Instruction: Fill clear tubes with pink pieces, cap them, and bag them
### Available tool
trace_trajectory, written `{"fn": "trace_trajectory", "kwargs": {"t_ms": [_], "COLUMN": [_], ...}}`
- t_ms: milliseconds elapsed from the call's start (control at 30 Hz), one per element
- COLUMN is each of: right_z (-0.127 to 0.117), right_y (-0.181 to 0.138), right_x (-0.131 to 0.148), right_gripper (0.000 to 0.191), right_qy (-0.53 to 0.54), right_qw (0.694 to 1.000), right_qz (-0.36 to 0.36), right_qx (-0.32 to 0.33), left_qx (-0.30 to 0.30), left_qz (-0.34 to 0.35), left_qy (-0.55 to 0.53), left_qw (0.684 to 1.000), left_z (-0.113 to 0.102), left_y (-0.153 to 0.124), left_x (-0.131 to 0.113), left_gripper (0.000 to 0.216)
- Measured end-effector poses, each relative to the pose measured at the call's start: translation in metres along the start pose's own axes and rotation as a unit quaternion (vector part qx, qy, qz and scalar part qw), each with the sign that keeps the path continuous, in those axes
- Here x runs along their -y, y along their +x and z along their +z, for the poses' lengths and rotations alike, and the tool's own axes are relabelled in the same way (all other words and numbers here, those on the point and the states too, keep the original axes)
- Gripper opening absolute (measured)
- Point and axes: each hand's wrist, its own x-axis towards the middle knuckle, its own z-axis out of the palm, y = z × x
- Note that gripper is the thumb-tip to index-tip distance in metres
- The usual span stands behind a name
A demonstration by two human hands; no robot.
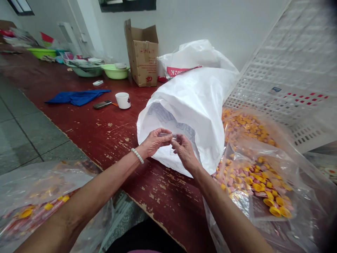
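Note:
My left hand (pixel 154 143), with a beaded bracelet (pixel 137 155) at the wrist, pinches a small clear plastic piece (pixel 173 136). From the other side, the thumb and fingers of my right hand (pixel 185 150) grip the same piece. Its exact kind is too small and too covered by fingers to make out. Both hands are at the mouth of a large white sack (pixel 195 95) lying on its side, with some clear pieces visible inside. Right of the sack is a clear plastic bag (pixel 279 158) of yellow-capped, pink-wrapped items.
The worn red table (pixel 105 140) carries a white cup (pixel 123 101), a phone (pixel 102 104), a blue cloth (pixel 77 97), a cardboard box (pixel 144 63) and green basins (pixel 116 72). A white perforated crate (pixel 297 80) leans at right. Another filled bag (pixel 39 186) is at lower left.

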Motion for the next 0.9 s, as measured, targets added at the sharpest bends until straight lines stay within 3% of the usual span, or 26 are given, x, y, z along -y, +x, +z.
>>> {"fn": "trace_trajectory", "kwargs": {"t_ms": [100,233,367,467,500,567,633,700,767,900], "right_z": [-0.02,-0.032,-0.026,-0.029,-0.033,-0.046,-0.06,-0.071,-0.077,-0.085], "right_y": [0.012,0.024,0.026,0.027,0.027,0.028,0.027,0.024,0.02,0.009], "right_x": [0.006,0.015,0.017,0.015,0.014,0.012,0.008,0.002,-0.005,-0.015], "right_gripper": [0.032,0.031,0.028,0.044,0.054,0.069,0.067,0.058,0.053,0.049], "right_qy": [-0.147,-0.315,-0.36,-0.338,-0.32,-0.278,-0.24,-0.214,-0.204,-0.22], "right_qw": [0.984,0.927,0.904,0.925,0.937,0.958,0.969,0.974,0.977,0.971], "right_qz": [-0.099,-0.193,-0.202,-0.166,-0.137,-0.062,0.0,0.03,0.022,-0.038], "right_qx": [0.022,0.07,0.112,0.053,0.018,-0.039,-0.064,-0.071,-0.066,-0.089], "left_qx": [0.087,0.171,0.197,0.118,0.064,-0.029,-0.029,0.032,0.086,0.113], "left_qz": [0.003,-0.004,-0.04,-0.026,-0.001,0.052,0.064,0.039,0.013,0.013], "left_qy": [0.206,0.371,0.361,0.41,0.466,0.602,0.716,0.771,0.782,0.769], "left_qw": [0.975,0.913,0.911,0.904,0.882,0.796,0.694,0.635,0.617,0.628], "left_z": [-0.011,-0.02,-0.013,-0.007,-0.008,-0.013,-0.02,-0.027,-0.03,-0.026], "left_y": [0.002,0.008,0.013,0.018,0.021,0.027,0.035,0.042,0.047,0.053], "left_x": [-0.011,-0.021,-0.015,-0.011,-0.011,-0.013,-0.013,-0.009,-0.003,0.003], "left_gripper": [0.031,0.025,0.012,0.016,0.019,0.028,0.035,0.038,0.032,0.024]}}
